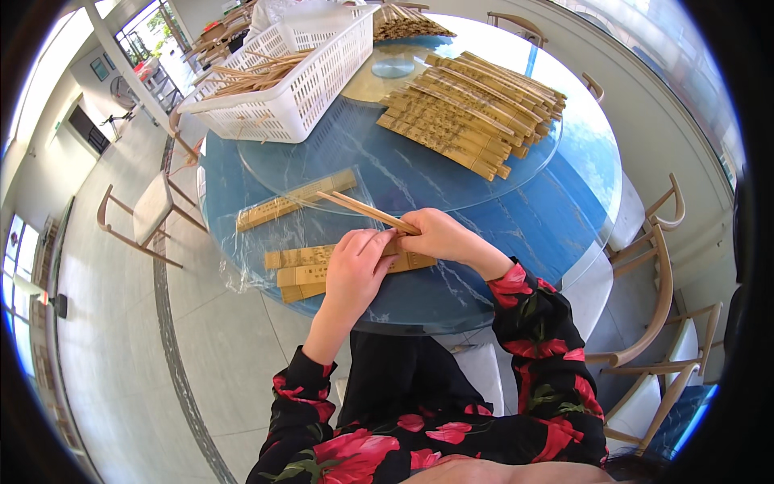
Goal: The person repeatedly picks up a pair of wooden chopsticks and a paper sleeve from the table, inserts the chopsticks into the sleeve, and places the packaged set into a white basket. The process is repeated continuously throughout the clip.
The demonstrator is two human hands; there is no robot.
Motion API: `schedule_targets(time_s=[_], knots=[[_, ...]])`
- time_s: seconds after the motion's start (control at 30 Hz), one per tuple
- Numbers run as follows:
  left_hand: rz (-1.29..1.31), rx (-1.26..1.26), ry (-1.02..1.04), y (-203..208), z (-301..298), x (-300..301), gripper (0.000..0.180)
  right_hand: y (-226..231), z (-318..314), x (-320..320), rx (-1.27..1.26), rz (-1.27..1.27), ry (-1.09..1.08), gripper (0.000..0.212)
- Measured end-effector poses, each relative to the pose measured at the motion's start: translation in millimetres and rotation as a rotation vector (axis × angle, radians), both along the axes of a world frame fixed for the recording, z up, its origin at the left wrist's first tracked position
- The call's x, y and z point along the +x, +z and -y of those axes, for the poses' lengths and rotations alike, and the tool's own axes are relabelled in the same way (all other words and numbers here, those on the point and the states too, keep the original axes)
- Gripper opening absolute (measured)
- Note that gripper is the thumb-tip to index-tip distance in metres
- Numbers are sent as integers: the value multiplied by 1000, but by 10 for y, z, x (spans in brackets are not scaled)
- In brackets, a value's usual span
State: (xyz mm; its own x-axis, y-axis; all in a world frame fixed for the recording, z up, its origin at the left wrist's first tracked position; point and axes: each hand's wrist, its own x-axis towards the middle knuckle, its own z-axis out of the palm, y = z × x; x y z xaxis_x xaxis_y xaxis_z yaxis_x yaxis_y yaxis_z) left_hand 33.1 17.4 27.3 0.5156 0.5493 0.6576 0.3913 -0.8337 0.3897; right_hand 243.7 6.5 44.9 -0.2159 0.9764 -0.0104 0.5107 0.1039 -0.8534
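A few light wooden chopsticks (363,209) are gripped near one end by my right hand (439,235), fingers closed, and their other ends point to the upper left. My left hand (356,262) curls in beside it, fingertips meeting the right fingers just below the chopsticks; what those fingertips pinch is hidden. Beneath both hands lie several flat tan chopstick sleeves (302,276) with dark print, fanned at the table's near edge. Just beyond, another tan sleeve (270,211) rests on clear plastic film (242,262).
The round blue marbled table (556,234) carries a glass turntable (363,173). On it sit a white slatted basket (278,121) of loose chopsticks and a large pile of tan sleeves (476,109). Another sleeve pile (411,22) lies farther back. Wooden chairs (149,211) surround the table.
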Motion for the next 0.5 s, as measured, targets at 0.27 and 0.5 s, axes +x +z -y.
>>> schedule_targets(time_s=[0.27,0.5], knots=[[38,-63,5,-23,-6,-19,39,-28,5,9,-15,-63,4,31],[55,-115,8,-4,-1,-5,34,-25,8,-18,36,-8,-31,31]])
